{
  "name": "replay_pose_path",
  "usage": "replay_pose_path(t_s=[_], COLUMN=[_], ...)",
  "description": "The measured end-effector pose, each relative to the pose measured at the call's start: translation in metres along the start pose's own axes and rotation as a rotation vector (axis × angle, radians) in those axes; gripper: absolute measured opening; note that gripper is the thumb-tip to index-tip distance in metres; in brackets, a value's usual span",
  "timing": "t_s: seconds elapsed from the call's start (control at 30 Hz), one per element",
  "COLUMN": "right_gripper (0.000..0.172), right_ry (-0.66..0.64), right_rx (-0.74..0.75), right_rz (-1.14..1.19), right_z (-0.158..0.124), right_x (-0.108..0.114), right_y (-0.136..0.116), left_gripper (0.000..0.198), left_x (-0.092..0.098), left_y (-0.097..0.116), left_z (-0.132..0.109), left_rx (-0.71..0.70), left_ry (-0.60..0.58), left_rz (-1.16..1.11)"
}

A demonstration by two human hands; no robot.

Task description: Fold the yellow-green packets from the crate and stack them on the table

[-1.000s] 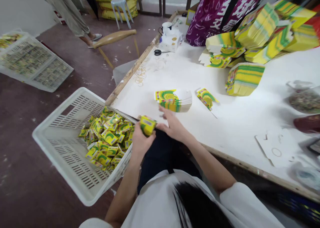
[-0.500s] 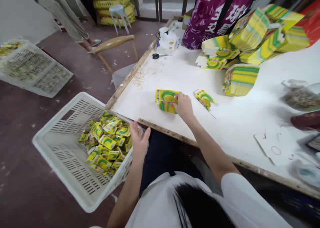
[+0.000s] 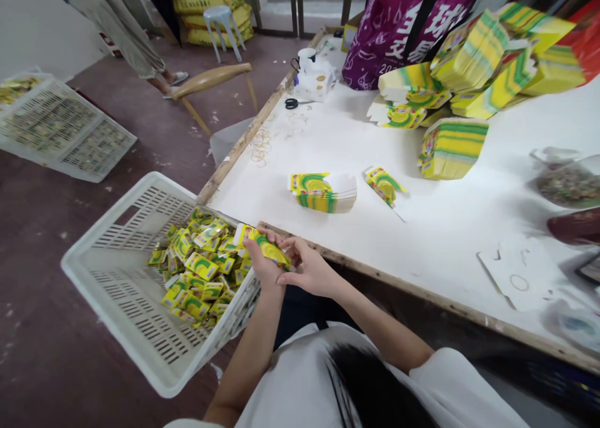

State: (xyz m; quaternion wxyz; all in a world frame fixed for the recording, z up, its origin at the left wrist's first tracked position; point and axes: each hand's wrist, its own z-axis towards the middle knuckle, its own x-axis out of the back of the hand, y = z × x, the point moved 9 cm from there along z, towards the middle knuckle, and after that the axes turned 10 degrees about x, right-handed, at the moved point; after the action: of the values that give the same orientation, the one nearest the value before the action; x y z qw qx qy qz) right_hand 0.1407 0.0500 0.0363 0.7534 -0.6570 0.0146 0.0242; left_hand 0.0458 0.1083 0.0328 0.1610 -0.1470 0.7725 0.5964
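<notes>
Both hands meet just in front of the table's near edge, over my lap. My left hand (image 3: 263, 267) and my right hand (image 3: 307, 270) are closed on one flat yellow-green carton blank (image 3: 262, 245). Left of them stands a white slotted basket (image 3: 117, 284) holding several folded yellow-green small boxes (image 3: 199, 268). On the white table (image 3: 445, 222) beyond my hands lies a low stack of flat blanks (image 3: 322, 192), with a single loose blank (image 3: 384, 183) to its right.
Tall bundles of blanks (image 3: 452, 148) and a purple bag (image 3: 398, 28) fill the table's far side. Scissors (image 3: 293, 104) and rubber bands (image 3: 261, 147) lie by the left edge. A wooden chair (image 3: 210, 81), another basket (image 3: 56, 128) and a person's legs (image 3: 135, 40) are on the floor.
My left hand let the folded box go into the basket. My right hand reached to the stack, took a flat blank and brought it back; both hands now hold it.
</notes>
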Motion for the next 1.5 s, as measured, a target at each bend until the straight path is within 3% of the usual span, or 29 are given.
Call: replay_pose_path(t_s=[0.1, 0.2, 0.3, 0.4, 0.47, 0.53, 0.57, 0.63, 0.7, 0.77, 0.8, 0.83, 0.9, 1.0, 1.1, 1.17, 1.27, 1.33, 1.43, 1.5], right_gripper=[0.035, 0.016, 0.008, 0.012, 0.018, 0.022, 0.024, 0.025, 0.035, 0.064, 0.073, 0.075, 0.066, 0.064, 0.082, 0.086, 0.062, 0.054, 0.053, 0.050], right_ry=[0.064, 0.148, 0.188, 0.192, 0.104, -0.061, -0.125, -0.113, 0.118, 0.369, 0.421, 0.409, 0.263, 0.059, 0.041, 0.037, 0.006, 0.085, 0.206, 0.116], right_rx=[0.002, 0.055, 0.129, 0.234, 0.296, 0.354, 0.388, 0.434, 0.421, 0.322, 0.245, 0.152, -0.043, -0.174, -0.091, 0.021, 0.191, 0.254, 0.266, 0.257], right_rz=[-0.088, -0.179, -0.284, -0.448, -0.608, -0.719, -0.739, -0.733, -0.670, -0.489, -0.339, -0.163, 0.173, 0.388, 0.289, 0.100, -0.211, -0.323, -0.417, -0.461], right_z=[0.006, 0.008, 0.008, 0.005, 0.003, 0.001, 0.000, -0.002, -0.003, -0.006, -0.005, -0.003, 0.001, 0.001, 0.001, 0.000, -0.003, -0.005, -0.006, -0.003], right_x=[0.018, 0.042, 0.060, 0.073, 0.069, 0.052, 0.042, 0.033, 0.044, 0.062, 0.067, 0.065, 0.048, 0.025, 0.028, 0.030, 0.026, 0.032, 0.051, 0.053], right_y=[-0.003, -0.014, -0.024, -0.038, -0.046, -0.053, -0.056, -0.063, -0.066, -0.054, -0.041, -0.025, 0.005, 0.021, 0.016, 0.005, -0.012, -0.019, -0.020, -0.016], left_gripper=[0.060, 0.047, 0.036, 0.045, 0.069, 0.099, 0.103, 0.085, 0.062, 0.062, 0.069, 0.074, 0.077, 0.061, 0.040, 0.048, 0.075, 0.081, 0.068, 0.055], left_x=[0.005, 0.013, 0.020, 0.021, 0.013, -0.001, -0.009, -0.017, -0.020, -0.019, -0.020, -0.022, -0.031, -0.041, -0.036, -0.030, -0.026, -0.022, -0.015, -0.012], left_y=[-0.008, -0.017, -0.019, 0.001, 0.022, 0.028, 0.023, 0.007, -0.004, -0.006, -0.006, -0.005, -0.001, 0.005, 0.001, -0.007, -0.012, -0.011, -0.008, -0.002], left_z=[-0.003, -0.006, -0.005, 0.001, 0.002, -0.003, -0.007, -0.015, -0.020, -0.021, -0.022, -0.024, -0.032, -0.045, -0.040, -0.033, -0.029, -0.027, -0.021, -0.018], left_rx=[0.006, 0.008, 0.031, -0.021, -0.124, -0.159, -0.132, -0.047, -0.013, -0.052, -0.095, -0.155, -0.314, -0.519, -0.484, -0.411, -0.444, -0.493, -0.462, -0.409], left_ry=[-0.022, -0.017, -0.020, -0.092, -0.206, -0.367, -0.453, -0.561, -0.533, -0.409, -0.361, -0.339, -0.357, -0.433, -0.416, -0.403, -0.381, -0.324, -0.259, -0.268], left_rz=[0.080, 0.160, 0.205, 0.259, 0.410, 0.659, 0.779, 0.944, 0.998, 1.018, 1.033, 1.047, 1.061, 1.041, 1.055, 1.073, 1.057, 1.081, 1.153, 1.174])
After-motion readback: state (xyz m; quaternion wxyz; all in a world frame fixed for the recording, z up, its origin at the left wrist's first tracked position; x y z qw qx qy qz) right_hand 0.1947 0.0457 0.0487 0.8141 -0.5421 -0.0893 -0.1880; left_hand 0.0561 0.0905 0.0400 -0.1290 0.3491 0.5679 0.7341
